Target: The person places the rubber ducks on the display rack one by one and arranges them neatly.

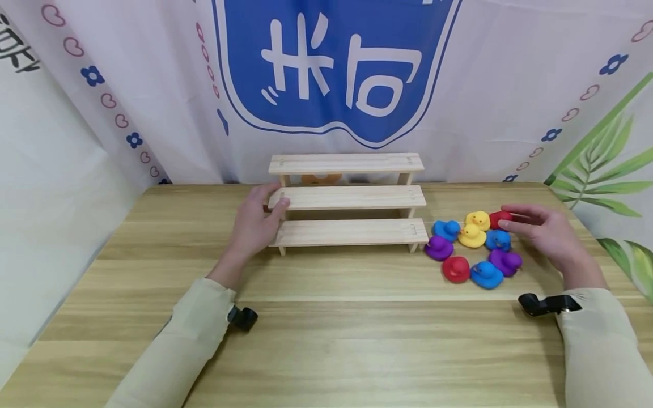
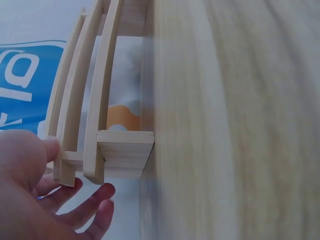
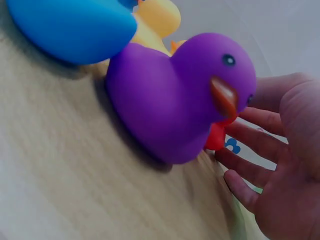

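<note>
A three-tier wooden stand rises at the back of the table. My left hand grips the left end of its middle tier, thumb above and fingers below. To the right of the stand, several rubber ducks in yellow, blue, purple and red sit in a cluster. My right hand holds the red duck at the back right between thumb and fingers. In the right wrist view, a purple duck hides most of that red duck and the fingertips.
Two yellow ducks, blue ducks and another red duck stand close together, near the stand's right end. Behind the wooden table hangs a white cloth with a blue emblem.
</note>
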Tool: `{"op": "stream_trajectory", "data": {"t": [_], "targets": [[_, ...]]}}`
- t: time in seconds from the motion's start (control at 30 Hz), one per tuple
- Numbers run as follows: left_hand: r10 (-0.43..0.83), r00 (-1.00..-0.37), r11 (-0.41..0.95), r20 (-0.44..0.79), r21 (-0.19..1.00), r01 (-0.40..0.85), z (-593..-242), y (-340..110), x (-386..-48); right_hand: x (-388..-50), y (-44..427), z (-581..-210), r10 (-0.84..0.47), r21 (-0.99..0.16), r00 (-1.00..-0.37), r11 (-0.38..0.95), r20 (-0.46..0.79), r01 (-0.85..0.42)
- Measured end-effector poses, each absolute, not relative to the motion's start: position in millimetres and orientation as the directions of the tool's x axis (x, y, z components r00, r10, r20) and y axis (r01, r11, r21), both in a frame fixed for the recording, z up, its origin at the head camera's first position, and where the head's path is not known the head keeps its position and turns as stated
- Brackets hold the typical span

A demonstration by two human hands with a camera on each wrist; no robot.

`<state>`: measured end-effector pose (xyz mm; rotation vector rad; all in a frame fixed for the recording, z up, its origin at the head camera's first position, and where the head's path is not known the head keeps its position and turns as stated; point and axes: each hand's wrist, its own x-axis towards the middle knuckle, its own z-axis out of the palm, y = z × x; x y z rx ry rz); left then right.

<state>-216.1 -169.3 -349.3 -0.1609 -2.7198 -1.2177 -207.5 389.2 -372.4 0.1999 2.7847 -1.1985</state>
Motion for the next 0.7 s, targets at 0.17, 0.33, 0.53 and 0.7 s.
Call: {"op": "stream_trajectory", "data": {"t": [0.17, 0.33, 0.53, 0.7], "targets": [[0.031, -0.98, 0.66, 0.194, 0.732, 0.166, -351.2, -170.2, -214.7, -210.7, 385.8, -372.9, 0.085, -0.709, -0.978, 0.678, -0.188, 0.195], [0.042, -0.978, 0.653, 0.206, 0.735, 0.183, -352.9, -170.5, -215.7, -211.8, 384.0, -373.7, 0.101, -0.705, -0.975, 0.677, -0.198, 0.213], [0.036, -0.978, 0.653, 0.205, 0.736, 0.178, -353.2, -170.2, -216.7, -212.1, 382.6, -374.6, 0.113, -0.695, -0.977, 0.689, -0.178, 0.206], [0.034, -0.978, 0.653, 0.206, 0.736, 0.178, -352.7, -170.5, -215.6, -212.0, 381.6, -373.7, 0.124, -0.681, -0.976, 0.7, -0.178, 0.213]]}}
